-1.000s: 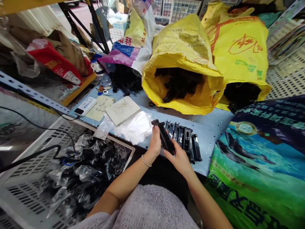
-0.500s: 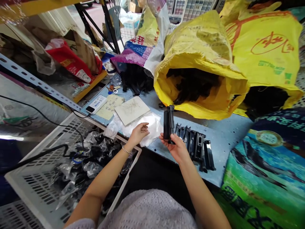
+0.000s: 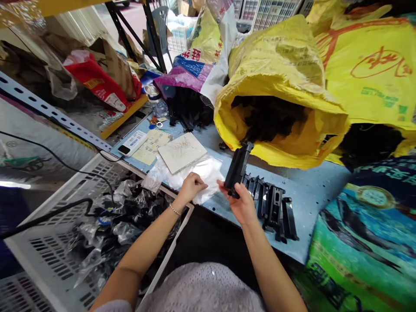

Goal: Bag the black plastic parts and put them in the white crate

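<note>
My right hand (image 3: 240, 201) is closed around black plastic parts (image 3: 238, 167), long and narrow, held tilted above the table with their far end toward the yellow sack. They look like two pieces side by side. My left hand (image 3: 192, 188) has its fingers pinched together at the edge of a pile of clear plastic bags (image 3: 209, 173); whether a bag is between the fingertips cannot be made out. Just right of my right hand, several similar black parts (image 3: 273, 203) lie in a row on the blue table (image 3: 294, 182).
An open yellow sack (image 3: 224, 117) of black parts stands behind. Beside the bags lie a pale board (image 3: 182, 151), a note (image 3: 151, 147) and a white device (image 3: 132, 142). A white crate (image 3: 48, 255) with bagged parts stands at left, a green-blue sack (image 3: 367, 234) at right.
The black parts in my right hand have tilted over to the right and come together. My left hand has moved slightly down, its fingers closing from loosely apart to a pinch.
</note>
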Available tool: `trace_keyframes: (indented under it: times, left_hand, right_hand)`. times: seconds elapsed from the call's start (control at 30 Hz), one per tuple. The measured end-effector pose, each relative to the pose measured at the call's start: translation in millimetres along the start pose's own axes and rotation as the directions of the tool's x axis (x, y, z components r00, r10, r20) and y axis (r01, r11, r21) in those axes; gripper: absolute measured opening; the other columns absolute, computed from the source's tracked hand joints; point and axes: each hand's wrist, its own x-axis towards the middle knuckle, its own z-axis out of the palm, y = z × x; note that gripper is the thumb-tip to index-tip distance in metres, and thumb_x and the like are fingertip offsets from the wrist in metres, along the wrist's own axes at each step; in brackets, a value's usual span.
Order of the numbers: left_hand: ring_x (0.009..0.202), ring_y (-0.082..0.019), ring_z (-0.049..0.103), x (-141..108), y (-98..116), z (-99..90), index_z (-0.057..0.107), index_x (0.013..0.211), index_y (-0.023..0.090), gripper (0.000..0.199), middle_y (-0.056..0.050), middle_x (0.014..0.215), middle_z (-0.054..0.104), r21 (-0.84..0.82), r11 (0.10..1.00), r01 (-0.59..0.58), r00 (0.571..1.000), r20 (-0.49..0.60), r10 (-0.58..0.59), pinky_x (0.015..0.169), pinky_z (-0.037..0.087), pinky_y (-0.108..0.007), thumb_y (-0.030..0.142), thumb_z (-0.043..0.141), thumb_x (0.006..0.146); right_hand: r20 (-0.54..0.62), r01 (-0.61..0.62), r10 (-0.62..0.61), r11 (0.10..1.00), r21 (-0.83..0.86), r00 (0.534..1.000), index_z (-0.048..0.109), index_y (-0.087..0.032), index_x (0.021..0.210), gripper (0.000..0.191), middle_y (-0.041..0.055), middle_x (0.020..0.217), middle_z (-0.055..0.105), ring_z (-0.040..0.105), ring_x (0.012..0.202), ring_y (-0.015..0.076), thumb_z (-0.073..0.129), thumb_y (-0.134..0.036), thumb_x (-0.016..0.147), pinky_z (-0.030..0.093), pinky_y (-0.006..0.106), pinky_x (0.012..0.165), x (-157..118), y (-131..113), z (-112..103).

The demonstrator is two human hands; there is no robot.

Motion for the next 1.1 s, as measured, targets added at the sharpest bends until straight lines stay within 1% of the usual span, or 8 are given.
trace_keyframes:
  times: [0.07,0.17,0.37,0.57,0.7,0.83,0.93,1.1]
  left_hand:
    - [0.067,-0.014,0.055,7.6,3.2,-5.0,0.066,0.061,0.017,0.014,-0.001,0.072,0.059,-0.097,0.993,0.062,0.996,0.076,-0.055,0.064,0.043,-0.026,0.026,0.077,0.065]
    - [0.072,-0.017,0.059,11.4,8.3,-15.5,0.072,0.067,0.018,0.016,-0.004,0.076,0.066,-0.191,0.977,0.099,0.984,0.162,-0.068,0.067,0.044,-0.027,0.033,0.072,0.071]
    - [0.067,-0.014,0.057,9.6,19.1,-33.8,0.066,0.074,0.018,0.014,-0.002,0.074,0.065,-0.206,0.978,0.033,0.999,0.041,-0.025,0.064,0.043,-0.025,0.026,0.074,0.067]
    - [0.061,-0.011,0.051,4.4,12.5,-16.3,0.053,0.074,0.018,0.021,0.004,0.068,0.056,-0.196,0.977,0.090,0.993,0.096,-0.072,0.059,0.038,-0.023,0.017,0.071,0.062]
    - [0.060,-0.011,0.048,-0.5,5.8,-10.5,0.048,0.074,0.019,0.025,0.006,0.066,0.049,-0.219,0.965,0.142,0.987,0.100,-0.123,0.058,0.037,-0.023,0.016,0.069,0.062]
    - [0.070,-0.014,0.050,-3.6,17.1,-21.4,0.049,0.073,0.019,0.013,0.001,0.074,0.051,0.009,0.996,-0.085,0.995,0.055,0.084,0.067,0.040,-0.025,0.009,0.058,0.071]
    - [0.077,-0.017,0.052,-5.3,29.4,-29.3,0.054,0.072,0.019,0.018,-0.003,0.079,0.055,0.269,0.933,-0.238,0.969,0.132,0.209,0.071,0.039,-0.028,0.002,0.049,0.073]
    - [0.063,-0.016,0.051,-1.1,27.8,-31.6,0.057,0.068,0.020,0.019,0.001,0.065,0.056,0.226,0.971,-0.075,0.968,0.249,0.017,0.060,0.034,-0.025,0.002,0.061,0.063]
  right_hand:
    - [0.065,-0.091,0.086,0.992,0.086,0.994,0.072,-0.019,0.096,0.032,0.0093,0.100,0.076,0.066,0.111,0.0275,0.063,-0.048,0.085,0.048,0.044,0.101,-4.1,3.7,4.9]
    - [0.006,-0.109,0.109,0.984,0.140,0.994,0.073,-0.018,0.088,0.030,0.0072,0.090,0.076,0.069,0.102,0.0258,0.069,-0.047,0.081,0.051,0.041,0.098,6.4,24.3,9.0]
    - [-0.051,-0.122,0.125,0.990,0.070,0.991,0.073,-0.019,0.091,0.025,0.0055,0.093,0.077,0.072,0.087,0.0195,0.070,-0.043,0.082,0.053,0.034,0.092,15.4,44.7,0.3]
    - [0.020,-0.115,0.113,0.984,0.135,0.993,0.072,-0.019,0.090,0.030,0.0075,0.088,0.077,0.069,0.104,0.0264,0.067,-0.048,0.083,0.054,0.039,0.093,6.1,34.4,6.7]
    - [-0.009,-0.143,0.145,0.985,0.098,0.989,0.073,-0.017,0.090,0.028,0.0066,0.088,0.076,0.072,0.091,0.0227,0.071,-0.043,0.081,0.055,0.035,0.089,13.4,46.9,6.8]
    - [-0.027,-0.155,0.158,0.985,0.076,0.987,0.073,-0.017,0.092,0.029,0.0070,0.096,0.076,0.072,0.084,0.0193,0.071,-0.044,0.081,0.055,0.033,0.085,16.8,57.6,2.7]
    - [0.002,-0.141,0.141,0.989,0.038,0.990,0.072,-0.018,0.094,0.029,0.0061,0.094,0.076,0.071,0.085,0.0189,0.072,-0.044,0.080,0.054,0.031,0.081,13.5,57.5,1.2]
    - [-0.016,-0.105,0.105,0.994,0.001,0.994,0.071,-0.019,0.093,0.026,0.0045,0.089,0.075,0.070,0.085,0.0191,0.069,-0.044,0.083,0.054,0.031,0.080,3.5,50.1,2.6]
